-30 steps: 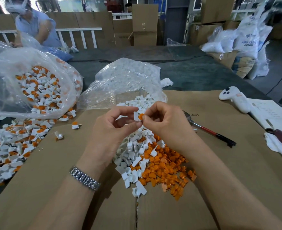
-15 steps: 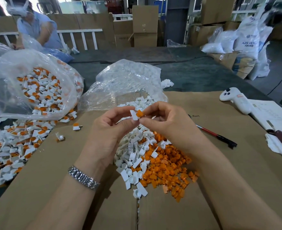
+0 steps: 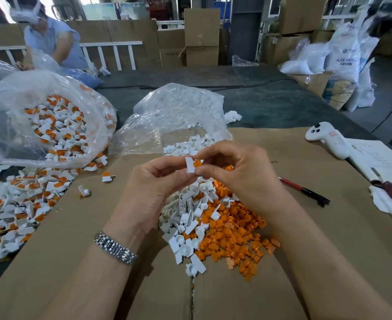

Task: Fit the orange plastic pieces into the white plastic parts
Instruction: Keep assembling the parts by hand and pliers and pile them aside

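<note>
My left hand (image 3: 153, 188) pinches a small white plastic part (image 3: 190, 164) between thumb and fingers. My right hand (image 3: 241, 174) pinches an orange piece (image 3: 198, 163) that sits against the white part. Both hands hover above a mixed heap on the cardboard: loose white parts (image 3: 185, 218) on the left, loose orange pieces (image 3: 232, 234) on the right. Whether the orange piece is fully seated I cannot tell.
A clear bag (image 3: 40, 121) of joined white-and-orange parts lies at left, with more spilled below (image 3: 17, 204). A bag of white parts (image 3: 179, 112) sits behind the heap. A red-black pen (image 3: 303, 190), white controller (image 3: 328, 139), notebook (image 3: 379, 160) and cloth lie right. A person sits far left.
Both hands have lifted slightly and tilted the white part, with the orange piece now pressed closer against it. The view has shifted a little.
</note>
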Motion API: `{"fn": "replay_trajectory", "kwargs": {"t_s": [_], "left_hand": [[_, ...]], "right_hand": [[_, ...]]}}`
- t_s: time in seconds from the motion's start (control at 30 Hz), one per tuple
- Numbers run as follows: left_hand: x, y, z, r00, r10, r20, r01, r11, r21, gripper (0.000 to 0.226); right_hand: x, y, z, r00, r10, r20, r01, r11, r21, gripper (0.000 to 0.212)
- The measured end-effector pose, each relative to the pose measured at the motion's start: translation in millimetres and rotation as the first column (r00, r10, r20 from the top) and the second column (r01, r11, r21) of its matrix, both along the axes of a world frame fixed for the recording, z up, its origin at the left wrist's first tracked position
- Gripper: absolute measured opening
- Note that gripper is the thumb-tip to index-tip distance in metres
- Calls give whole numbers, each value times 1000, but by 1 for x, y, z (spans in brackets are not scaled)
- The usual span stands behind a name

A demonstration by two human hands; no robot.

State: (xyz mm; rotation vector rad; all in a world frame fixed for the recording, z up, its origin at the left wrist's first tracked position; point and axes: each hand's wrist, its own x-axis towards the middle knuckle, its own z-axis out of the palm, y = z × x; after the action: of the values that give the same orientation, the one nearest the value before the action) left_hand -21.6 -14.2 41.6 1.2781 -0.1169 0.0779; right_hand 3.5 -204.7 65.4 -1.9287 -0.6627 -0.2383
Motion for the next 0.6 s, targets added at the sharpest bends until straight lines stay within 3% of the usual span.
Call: {"fn": "replay_trajectory", "kwargs": {"t_s": [0.23, 0.33, 0.47, 0.6], "left_hand": [[-2, -1, 0, 998, 48, 35, -52, 992, 115, 52], [-3, -1, -1, 998, 62, 23, -64, 989, 137, 47], [-2, -1, 1, 997, -29, -66, 26, 999, -44, 25], [-1, -3, 2, 994, -4, -112, 0, 999, -35, 24]], "right_hand": [[0, -1, 2, 995, -44, 87, 51, 996, -76, 23], [0, -2, 3, 994, -47, 102, 57, 993, -100, 24], [-1, -2, 2, 985, -60, 163, 85, 985, -152, 24], [1, 2, -1, 971, -47, 233, 104, 966, -237, 20]]}}
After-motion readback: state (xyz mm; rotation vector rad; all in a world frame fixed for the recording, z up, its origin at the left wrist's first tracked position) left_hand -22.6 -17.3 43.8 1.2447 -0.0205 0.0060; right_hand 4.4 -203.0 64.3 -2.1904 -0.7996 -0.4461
